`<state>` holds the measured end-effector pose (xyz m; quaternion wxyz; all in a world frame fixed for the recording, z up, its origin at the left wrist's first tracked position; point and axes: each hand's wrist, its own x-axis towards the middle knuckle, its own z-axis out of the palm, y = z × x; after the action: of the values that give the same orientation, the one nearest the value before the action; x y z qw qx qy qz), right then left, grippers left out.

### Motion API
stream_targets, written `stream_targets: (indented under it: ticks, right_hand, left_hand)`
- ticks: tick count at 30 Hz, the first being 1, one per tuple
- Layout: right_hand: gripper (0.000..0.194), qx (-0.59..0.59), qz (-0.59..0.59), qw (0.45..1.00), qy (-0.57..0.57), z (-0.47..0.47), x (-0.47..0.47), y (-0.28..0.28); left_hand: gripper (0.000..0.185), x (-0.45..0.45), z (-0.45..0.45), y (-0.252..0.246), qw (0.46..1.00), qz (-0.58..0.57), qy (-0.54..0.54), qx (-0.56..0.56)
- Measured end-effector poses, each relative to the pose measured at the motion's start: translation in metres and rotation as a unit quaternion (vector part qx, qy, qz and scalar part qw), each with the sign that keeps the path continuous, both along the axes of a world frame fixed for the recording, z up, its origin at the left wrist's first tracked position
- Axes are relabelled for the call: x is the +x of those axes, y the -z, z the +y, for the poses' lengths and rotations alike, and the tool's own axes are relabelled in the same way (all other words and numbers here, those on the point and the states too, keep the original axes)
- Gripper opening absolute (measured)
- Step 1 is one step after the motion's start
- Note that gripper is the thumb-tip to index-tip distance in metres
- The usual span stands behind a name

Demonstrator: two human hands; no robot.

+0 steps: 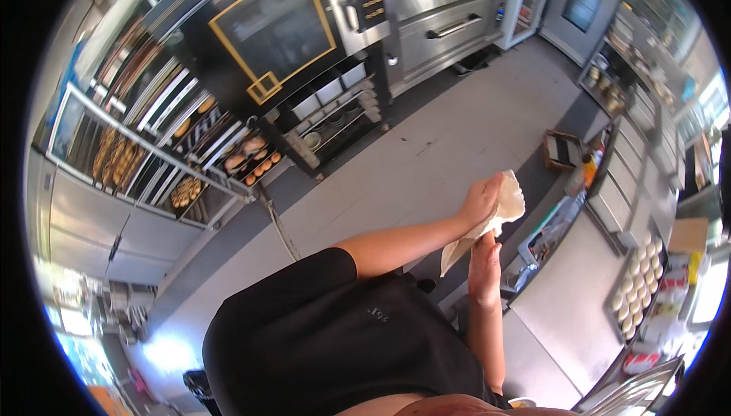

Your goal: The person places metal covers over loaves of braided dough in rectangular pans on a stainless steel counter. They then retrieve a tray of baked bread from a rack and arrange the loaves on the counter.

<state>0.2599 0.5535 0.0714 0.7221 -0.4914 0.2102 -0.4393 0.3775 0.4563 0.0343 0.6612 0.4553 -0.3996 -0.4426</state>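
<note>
My left hand [481, 199] is closed around a limp, cream-coloured sheet [510, 199], which looks like a cloth. One corner of it hangs down towards my body. Just below, my right hand [484, 273] reaches up with its fingers against the sheet's underside. The fingertips are partly covered, so their grip is hidden. Both hands are in front of my black shirt, above the floor and to the left of a steel worktop [571, 279]. At the worktop's far right side lies a tray with several round, pale dough pieces [639, 284].
A glass-fronted oven [274, 22] and steel deck ovens [445, 33] line the far side. A rack of baked bread [117, 159] stands left. Drawers [614, 205] sit on the worktop. An open drawer [542, 239] and a floor box [562, 150] lie near my hands.
</note>
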Motion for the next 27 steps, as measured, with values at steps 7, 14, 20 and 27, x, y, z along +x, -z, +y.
stream_targets:
  ticks: [7, 14, 20, 27]
  right_hand:
    - [0.111, 0.212, -0.298, 0.929, -0.052, -0.008, 0.034, -0.030]
    - [0.107, 0.145, -0.166, 0.968, -0.124, 0.017, 0.098, -0.031]
    - [0.071, -0.120, 0.158, 0.973, -0.118, 0.064, 0.159, -0.044]
    - [0.061, -0.537, 0.400, 0.730, 0.141, 0.097, 0.239, -0.030]
  left_hand:
    - [0.039, 0.039, 0.071, -0.035, 0.976, -0.163, -0.012, -0.146]
    - [0.048, 0.112, 0.084, -0.026, 0.997, 0.073, -0.018, -0.001]
    - [0.054, 0.196, 0.143, -0.028, 0.870, 0.481, 0.097, 0.039]
    - [0.055, 0.228, 0.221, -0.050, 0.822, 0.547, 0.122, 0.096]
